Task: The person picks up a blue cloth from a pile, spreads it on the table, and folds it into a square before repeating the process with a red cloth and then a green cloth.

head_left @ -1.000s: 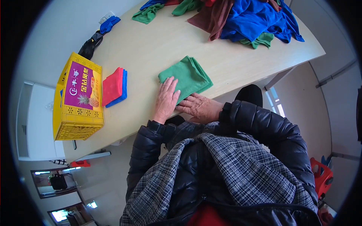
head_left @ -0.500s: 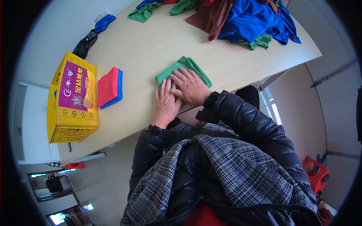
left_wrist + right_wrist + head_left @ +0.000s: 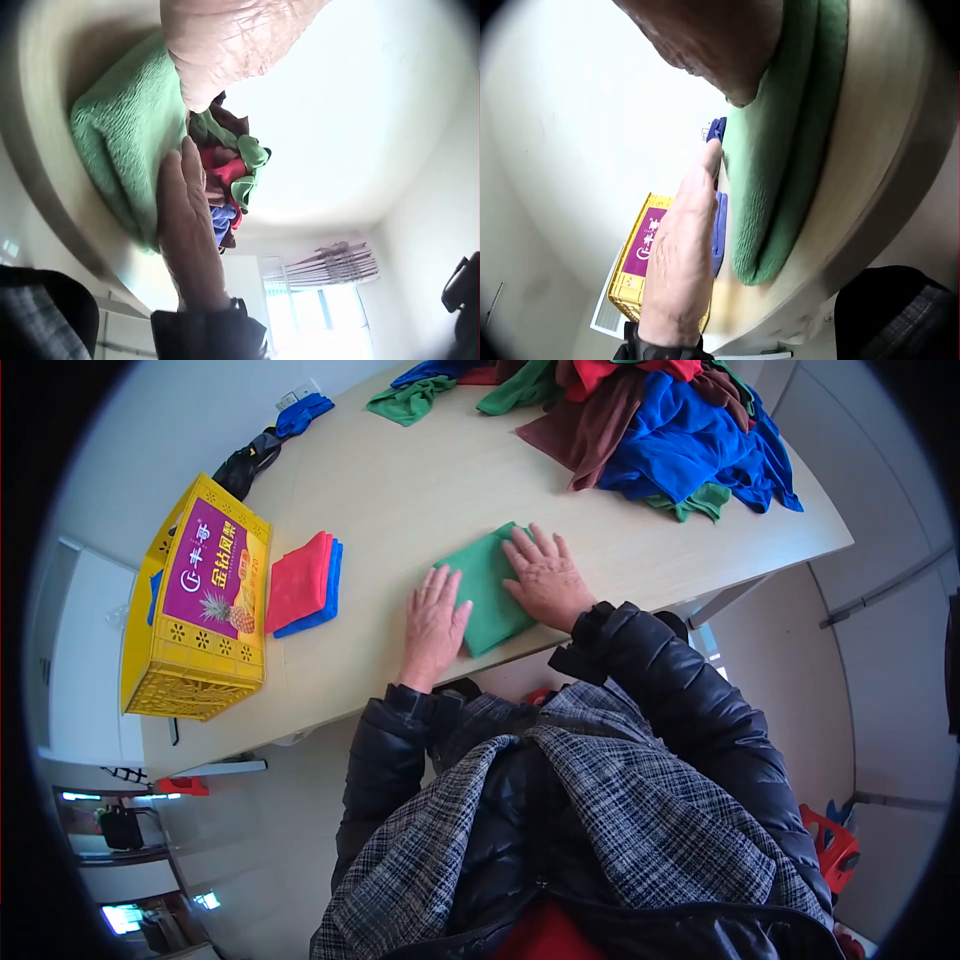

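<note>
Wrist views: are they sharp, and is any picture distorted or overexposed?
Head view: fisheye, with a dark round border and a curved table edge, but sharp and evenly lit. Left wrist view: the ceiling and window are washed out, and the left hand is blurred. Right wrist view: the right hand is dark and out of focus.

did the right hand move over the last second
Yes: the right hand slid away from the near edge of the table, up onto the green cloth.
</note>
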Demonstrator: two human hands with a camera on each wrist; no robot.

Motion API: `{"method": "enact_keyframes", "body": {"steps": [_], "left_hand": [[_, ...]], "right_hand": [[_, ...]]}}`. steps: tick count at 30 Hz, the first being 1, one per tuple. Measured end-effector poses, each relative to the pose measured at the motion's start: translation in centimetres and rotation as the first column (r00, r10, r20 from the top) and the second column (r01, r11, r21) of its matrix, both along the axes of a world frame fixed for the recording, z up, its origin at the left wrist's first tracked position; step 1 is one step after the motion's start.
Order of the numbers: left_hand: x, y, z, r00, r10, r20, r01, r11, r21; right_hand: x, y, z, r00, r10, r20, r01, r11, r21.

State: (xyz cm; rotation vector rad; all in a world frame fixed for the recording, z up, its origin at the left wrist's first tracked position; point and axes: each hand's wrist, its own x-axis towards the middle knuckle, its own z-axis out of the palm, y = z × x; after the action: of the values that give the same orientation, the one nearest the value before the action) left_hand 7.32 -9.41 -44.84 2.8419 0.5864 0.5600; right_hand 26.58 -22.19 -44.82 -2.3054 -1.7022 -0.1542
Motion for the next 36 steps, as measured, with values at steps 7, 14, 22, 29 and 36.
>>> {"method": "enact_keyframes", "body": {"steps": [7, 14, 22, 29, 36], "left_hand": [[2.5, 6.9, -1.4, 0.985, 0.071, 0.160, 0.015, 0.874, -0.485], [3.5, 9.1, -2.7, 0.980, 0.039, 0.197, 0.116, 0.689, -0.715], [3.6, 8.6, -2.3, 0.989, -0.010, 0.147, 0.072, 0.902, -0.425], [3.0, 6.5, -0.6, 0.998, 0.052, 0.044, -0.047, 0.994, -0.102], [1.9, 2.1, 2.3, 0.988, -0.004, 0.152, -0.031, 0.973, 0.229]], "right_hand": [[-1.6, 1.5, -0.5, 0.988, 0.142, -0.067, -0.139, 0.989, 0.045], [-0.9, 1.3, -1.3, 0.983, 0.170, -0.075, -0.163, 0.982, 0.092], [-0.6, 1.0, -1.1, 0.976, 0.205, -0.070, -0.197, 0.974, 0.110], [-0.1, 0.6, -1.3, 0.986, 0.160, -0.054, -0.153, 0.981, 0.115], [0.7, -0.7, -0.6, 0.992, 0.102, -0.079, -0.094, 0.991, 0.093]]}}
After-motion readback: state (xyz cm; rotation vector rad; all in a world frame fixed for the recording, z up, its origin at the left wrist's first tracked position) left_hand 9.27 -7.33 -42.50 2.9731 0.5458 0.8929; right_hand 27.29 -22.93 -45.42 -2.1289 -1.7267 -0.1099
